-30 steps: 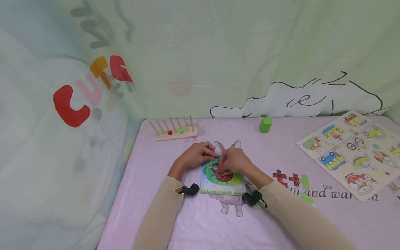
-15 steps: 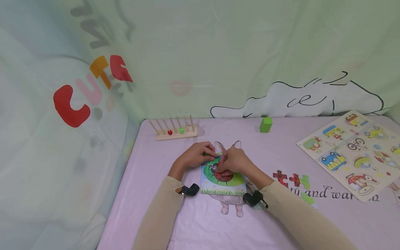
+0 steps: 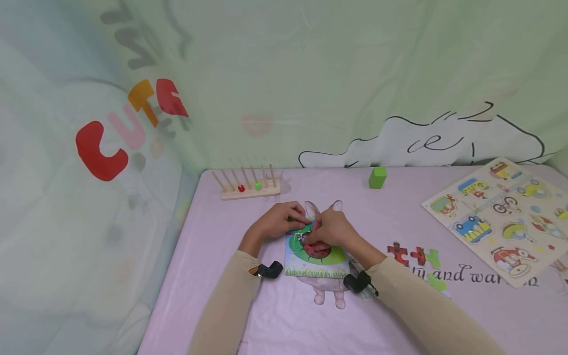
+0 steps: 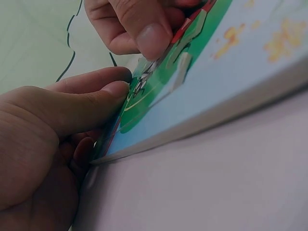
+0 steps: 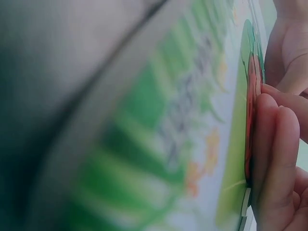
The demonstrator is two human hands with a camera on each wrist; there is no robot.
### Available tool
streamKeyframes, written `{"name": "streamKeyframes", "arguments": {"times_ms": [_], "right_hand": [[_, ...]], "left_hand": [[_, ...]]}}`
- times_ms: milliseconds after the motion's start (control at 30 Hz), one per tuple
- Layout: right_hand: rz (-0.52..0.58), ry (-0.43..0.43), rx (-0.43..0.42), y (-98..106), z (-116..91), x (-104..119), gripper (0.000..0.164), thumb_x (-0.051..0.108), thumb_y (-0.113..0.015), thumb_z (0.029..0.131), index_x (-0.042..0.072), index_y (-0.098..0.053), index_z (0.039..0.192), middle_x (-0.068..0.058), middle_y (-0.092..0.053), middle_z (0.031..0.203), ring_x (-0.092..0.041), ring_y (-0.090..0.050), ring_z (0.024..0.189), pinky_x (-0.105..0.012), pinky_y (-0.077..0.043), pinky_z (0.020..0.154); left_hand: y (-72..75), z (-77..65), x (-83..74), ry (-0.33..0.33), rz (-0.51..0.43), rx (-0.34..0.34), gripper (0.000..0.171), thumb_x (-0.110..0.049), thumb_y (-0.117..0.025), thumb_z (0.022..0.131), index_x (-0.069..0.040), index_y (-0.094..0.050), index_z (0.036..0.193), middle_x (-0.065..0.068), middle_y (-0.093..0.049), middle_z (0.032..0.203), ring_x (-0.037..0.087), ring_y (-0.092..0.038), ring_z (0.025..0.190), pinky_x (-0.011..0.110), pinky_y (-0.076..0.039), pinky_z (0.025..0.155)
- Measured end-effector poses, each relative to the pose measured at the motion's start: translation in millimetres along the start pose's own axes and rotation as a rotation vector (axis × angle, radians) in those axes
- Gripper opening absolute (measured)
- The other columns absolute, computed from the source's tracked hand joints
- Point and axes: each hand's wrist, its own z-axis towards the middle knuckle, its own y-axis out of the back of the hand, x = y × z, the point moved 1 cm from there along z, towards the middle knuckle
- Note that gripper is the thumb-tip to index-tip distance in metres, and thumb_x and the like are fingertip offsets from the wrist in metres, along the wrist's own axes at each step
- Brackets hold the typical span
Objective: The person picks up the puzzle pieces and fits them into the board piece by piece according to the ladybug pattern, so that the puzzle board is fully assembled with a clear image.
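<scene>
The ladybug jigsaw board [image 3: 317, 268] lies on the table in front of me, a red ladybug on green at its middle. My left hand [image 3: 280, 220] holds its upper left edge, thumb and index finger together at the rim in the left wrist view. My right hand [image 3: 335, 228] reaches over the ladybug, its thumb and fingers pinching a red puzzle piece [image 5: 252, 115] at the picture's surface. Several pieces there stand slightly raised, such as a green one [image 4: 182, 72]. The fingers hide much of the board's top. To the right lie loose red pieces [image 3: 398, 253] and a red-green piece [image 3: 426, 257].
A wooden peg stand [image 3: 250, 191] with a red and a green bead is at the back left. At the back stands a green block [image 3: 377, 178]. A wooden vehicle puzzle board [image 3: 483, 197] lies at the right. Another green piece [image 3: 438, 282] rests near the right sleeve.
My right fingers have shifted very slightly over the ladybug. My left hand and the board stay where they were.
</scene>
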Motion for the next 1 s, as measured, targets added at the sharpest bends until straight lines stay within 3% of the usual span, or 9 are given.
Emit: {"name": "streamKeyframes", "arguments": {"times_ms": [233,433,567,733,867,1000], "right_hand": [[0.018,0.011,0.015,3,-3,0,0.025,0.031,-0.089,0.077,0.014,-0.072,0.071,0.003,-0.066,0.059,-0.012,-0.063,0.055,-0.025,-0.045,0.053],[0.021,0.164,0.005,12,-8,-3,0.015,0.028,-0.084,0.083,0.015,-0.077,0.082,0.002,-0.07,0.067,-0.013,-0.061,0.064,-0.027,-0.045,0.058],[0.01,0.251,-0.004,13,-12,-5,0.013,0.026,-0.084,0.085,0.016,-0.083,0.093,0.002,-0.074,0.087,-0.015,-0.056,0.083,-0.028,-0.046,0.065],[-0.015,0.316,0.003,8,-15,-6,0.019,0.026,-0.085,0.084,0.017,-0.084,0.1,-0.003,-0.078,0.096,-0.016,-0.061,0.087,-0.023,-0.048,0.063],[-0.043,0.361,0.029,5,-16,-5,0.021,0.025,-0.085,0.084,0.015,-0.084,0.103,-0.003,-0.079,0.095,-0.012,-0.067,0.087,-0.022,-0.05,0.063],[-0.089,0.344,0.06,3,-15,-4,0.023,0.026,-0.084,0.084,0.016,-0.083,0.105,-0.001,-0.077,0.094,-0.009,-0.063,0.083,-0.023,-0.048,0.062]], "left_hand": [[2.5,-2.7,-0.5,0.004,0.026,0.002,0.019,-0.017,-0.072,0.096,-0.014,-0.081,0.113,-0.004,-0.067,0.11,0.009,-0.06,0.106,0.023,-0.048,0.092],[13.5,-10.4,-13.6,-0.032,0.118,-0.015,0.017,-0.016,-0.074,0.094,-0.011,-0.081,0.109,-0.001,-0.069,0.108,0.014,-0.064,0.104,0.027,-0.051,0.092],[15.5,-20.1,-19.5,-0.015,0.227,0.0,0.021,-0.023,-0.078,0.092,-0.015,-0.081,0.111,-0.001,-0.068,0.11,0.015,-0.062,0.104,0.028,-0.049,0.092],[10.9,-37.9,-21.0,-0.015,0.308,0.014,0.029,-0.029,-0.081,0.089,-0.016,-0.08,0.115,0.002,-0.066,0.116,0.018,-0.059,0.107,0.034,-0.049,0.094],[8.5,-49.0,-23.9,-0.013,0.311,0.02,0.033,-0.029,-0.083,0.087,-0.015,-0.079,0.116,0.004,-0.065,0.12,0.02,-0.058,0.109,0.036,-0.048,0.095],[7.7,-54.1,-28.2,0.002,0.311,0.039,0.032,-0.029,-0.082,0.088,-0.015,-0.079,0.117,0.005,-0.064,0.124,0.021,-0.057,0.111,0.035,-0.048,0.097]]}}
